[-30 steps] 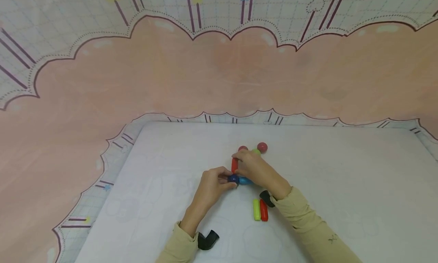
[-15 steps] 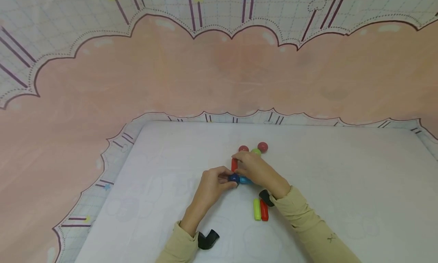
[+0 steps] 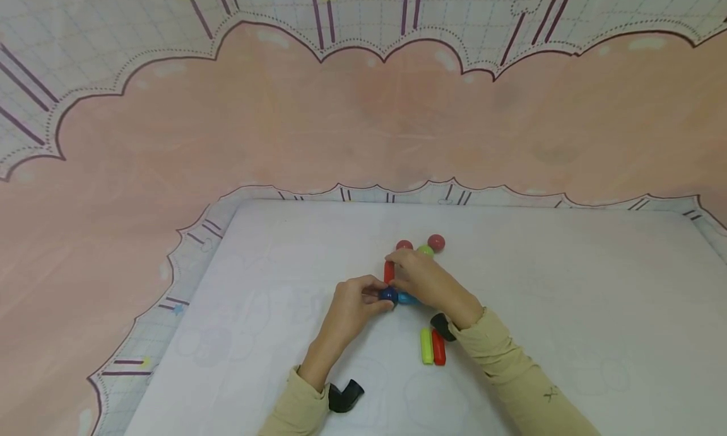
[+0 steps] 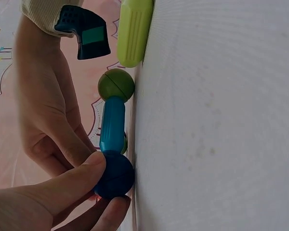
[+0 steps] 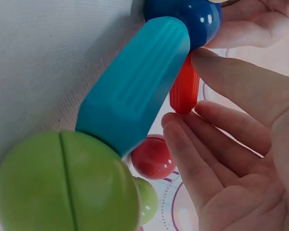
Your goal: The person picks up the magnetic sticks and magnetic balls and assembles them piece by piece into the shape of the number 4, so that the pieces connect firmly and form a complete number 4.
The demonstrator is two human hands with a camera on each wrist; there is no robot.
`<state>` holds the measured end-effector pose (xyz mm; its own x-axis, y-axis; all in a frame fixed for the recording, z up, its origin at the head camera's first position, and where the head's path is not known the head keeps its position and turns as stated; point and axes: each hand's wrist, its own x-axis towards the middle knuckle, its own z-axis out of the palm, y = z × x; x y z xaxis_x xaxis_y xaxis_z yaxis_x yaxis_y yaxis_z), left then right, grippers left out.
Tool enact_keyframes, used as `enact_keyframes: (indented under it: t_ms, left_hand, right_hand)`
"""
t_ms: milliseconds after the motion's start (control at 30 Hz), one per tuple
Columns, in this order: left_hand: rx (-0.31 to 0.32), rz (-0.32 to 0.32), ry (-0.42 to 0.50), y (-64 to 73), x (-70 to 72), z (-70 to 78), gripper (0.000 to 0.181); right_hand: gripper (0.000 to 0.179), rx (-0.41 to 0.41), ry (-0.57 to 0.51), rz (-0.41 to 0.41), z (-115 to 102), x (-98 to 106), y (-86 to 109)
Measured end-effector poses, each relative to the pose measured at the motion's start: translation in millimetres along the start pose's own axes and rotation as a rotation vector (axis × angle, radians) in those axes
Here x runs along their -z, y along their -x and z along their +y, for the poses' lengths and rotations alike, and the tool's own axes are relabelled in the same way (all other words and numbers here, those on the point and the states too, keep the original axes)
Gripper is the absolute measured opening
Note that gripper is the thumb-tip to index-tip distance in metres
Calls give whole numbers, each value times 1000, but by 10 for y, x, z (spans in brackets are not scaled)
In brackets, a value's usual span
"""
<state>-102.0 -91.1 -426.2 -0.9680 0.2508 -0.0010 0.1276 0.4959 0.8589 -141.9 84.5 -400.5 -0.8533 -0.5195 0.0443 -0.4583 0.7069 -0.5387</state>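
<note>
My left hand (image 3: pixel 353 305) pinches a dark blue ball (image 4: pixel 116 176) between thumb and fingers, low on the white tabletop. A light blue building rod (image 4: pixel 113 126) joins that ball to a green ball (image 5: pixel 70 180). From the blue ball a red building rod (image 3: pixel 389 272) points away toward the far edge. My right hand (image 3: pixel 427 281) holds this red rod, its thumb near the blue ball and its fingertips by the rod's far end, as the right wrist view shows. In the head view the right hand hides the green ball at the light blue rod's end.
Beyond the right hand lie two red balls (image 3: pixel 436 242) and a green ball (image 3: pixel 425 251). Nearer the person, a yellow-green rod (image 3: pixel 427 346) and another red rod (image 3: pixel 438 347) lie side by side. A patterned cloth (image 3: pixel 363 127) hangs behind the white table (image 3: pixel 556 284).
</note>
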Motion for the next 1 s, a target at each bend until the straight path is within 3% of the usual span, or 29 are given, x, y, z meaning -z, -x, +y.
enact_keyframes:
  t_ms: [400, 633, 1000]
  left_hand:
    - [11, -9, 9, 10, 5, 17, 26]
    - [16, -22, 8, 14, 6, 21, 25]
    - [-4, -33, -4, 15, 5, 13, 28]
  right_hand:
    - [38, 10, 45, 20, -23, 93, 83]
    - [37, 3, 48, 22, -71, 142, 245]
    - [40, 57, 48, 33, -104, 168, 494]
